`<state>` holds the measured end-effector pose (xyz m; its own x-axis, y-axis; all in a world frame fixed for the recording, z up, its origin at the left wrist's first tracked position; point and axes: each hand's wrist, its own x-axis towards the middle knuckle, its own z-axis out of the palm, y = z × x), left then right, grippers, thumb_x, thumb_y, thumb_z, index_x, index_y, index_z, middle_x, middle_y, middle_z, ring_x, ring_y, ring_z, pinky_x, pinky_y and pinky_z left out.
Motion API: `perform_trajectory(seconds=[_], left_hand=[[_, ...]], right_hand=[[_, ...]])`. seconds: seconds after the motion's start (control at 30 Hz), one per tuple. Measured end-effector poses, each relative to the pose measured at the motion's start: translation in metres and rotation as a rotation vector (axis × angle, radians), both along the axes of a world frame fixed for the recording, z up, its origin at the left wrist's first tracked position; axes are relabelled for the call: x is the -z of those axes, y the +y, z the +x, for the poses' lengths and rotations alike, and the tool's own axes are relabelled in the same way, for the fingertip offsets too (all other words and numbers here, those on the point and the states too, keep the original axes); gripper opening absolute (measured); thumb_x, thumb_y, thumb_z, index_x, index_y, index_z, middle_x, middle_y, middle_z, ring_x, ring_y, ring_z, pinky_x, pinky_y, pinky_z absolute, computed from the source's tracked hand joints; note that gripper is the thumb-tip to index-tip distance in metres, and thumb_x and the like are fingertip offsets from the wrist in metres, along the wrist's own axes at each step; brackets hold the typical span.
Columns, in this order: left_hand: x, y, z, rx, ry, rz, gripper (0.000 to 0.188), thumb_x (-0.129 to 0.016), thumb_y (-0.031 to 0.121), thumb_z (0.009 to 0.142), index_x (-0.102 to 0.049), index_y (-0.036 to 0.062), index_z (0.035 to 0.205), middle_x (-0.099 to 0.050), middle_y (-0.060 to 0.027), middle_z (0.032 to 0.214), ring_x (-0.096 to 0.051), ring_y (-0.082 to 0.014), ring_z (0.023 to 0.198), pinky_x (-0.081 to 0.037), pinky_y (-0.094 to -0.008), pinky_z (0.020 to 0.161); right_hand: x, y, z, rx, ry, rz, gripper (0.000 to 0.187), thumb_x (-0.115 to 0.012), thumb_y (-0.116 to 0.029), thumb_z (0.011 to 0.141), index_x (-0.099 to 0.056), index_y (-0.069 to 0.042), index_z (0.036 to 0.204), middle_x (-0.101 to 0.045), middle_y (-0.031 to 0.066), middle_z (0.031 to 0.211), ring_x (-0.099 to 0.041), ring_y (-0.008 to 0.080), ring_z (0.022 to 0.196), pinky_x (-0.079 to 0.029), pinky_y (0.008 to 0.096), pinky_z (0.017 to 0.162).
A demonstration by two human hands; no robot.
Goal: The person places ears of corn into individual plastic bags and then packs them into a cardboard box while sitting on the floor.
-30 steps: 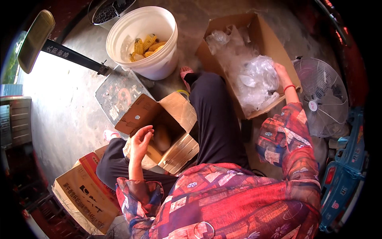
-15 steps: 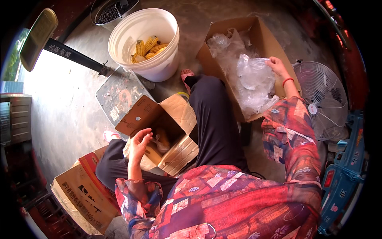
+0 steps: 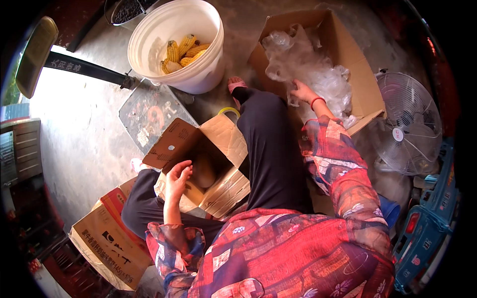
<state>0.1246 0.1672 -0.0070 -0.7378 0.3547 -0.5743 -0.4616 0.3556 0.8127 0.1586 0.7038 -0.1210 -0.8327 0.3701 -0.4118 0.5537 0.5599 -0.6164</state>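
Observation:
An open cardboard box (image 3: 226,193) stands between my legs, its flaps folded out. Inside it lies a smooth brown object (image 3: 202,171), mostly in shadow. My left hand (image 3: 177,181) rests at the box's left side, fingers loosely bent and apart, with nothing visible in them. Farther right, a larger cardboard box (image 3: 358,74) holds a heap of clear plastic bags (image 3: 318,72). At the near left side of that heap, my right hand (image 3: 304,92) has its fingers closed on the edge of a thin clear plastic bag (image 3: 293,99).
A white bucket (image 3: 211,69) with several corn cobs (image 3: 185,49) stands ahead, beside a platform scale (image 3: 149,116). A fan (image 3: 407,121) stands at the right, near a blue case (image 3: 427,233). Another carton (image 3: 107,243) lies at the left. A yellow tape roll (image 3: 229,112) sits behind the box.
My right hand has moved left across the bag heap, from its right side to its near left. The plastic lifted there has dropped back. My left hand has barely moved.

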Motion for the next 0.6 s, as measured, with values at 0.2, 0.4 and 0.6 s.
perform_trajectory(seconds=[0.2, 0.4, 0.6], left_hand=[[0.002, 0.006, -0.002, -0.009, -0.030, -0.016, 0.027, -0.055, 0.012, 0.089, -0.057, -0.0005, 0.113, -0.064, -0.0058, 0.095, -0.058, -0.0076, 0.080, -0.045, -0.0202, 0.071], [0.003, 0.006, 0.001, 0.031, -0.003, -0.045, 0.027, -0.055, 0.010, 0.088, -0.057, -0.0023, 0.112, -0.064, -0.0076, 0.095, -0.058, -0.0099, 0.081, -0.046, -0.0217, 0.073], [0.003, 0.017, -0.006, 0.054, 0.036, -0.036, 0.027, -0.055, 0.009, 0.088, -0.057, -0.0023, 0.112, -0.064, -0.0084, 0.095, -0.059, -0.0120, 0.085, -0.047, -0.0237, 0.077]], right_hand=[[0.025, 0.039, 0.041, -0.226, -0.514, 0.169, 0.035, -0.053, -0.019, 0.075, -0.061, 0.003, 0.102, -0.062, 0.0245, 0.097, -0.059, 0.0357, 0.091, -0.045, 0.0393, 0.082], [0.056, 0.025, 0.061, -0.351, -0.509, 0.360, 0.028, -0.049, -0.017, 0.075, -0.066, 0.001, 0.089, -0.064, 0.0216, 0.088, -0.062, 0.0351, 0.082, -0.047, 0.0397, 0.076], [-0.011, 0.045, 0.052, 0.068, -0.183, 0.064, 0.031, -0.052, -0.023, 0.074, -0.062, 0.004, 0.087, -0.063, 0.0173, 0.081, -0.061, 0.0269, 0.076, -0.047, 0.0359, 0.071]])
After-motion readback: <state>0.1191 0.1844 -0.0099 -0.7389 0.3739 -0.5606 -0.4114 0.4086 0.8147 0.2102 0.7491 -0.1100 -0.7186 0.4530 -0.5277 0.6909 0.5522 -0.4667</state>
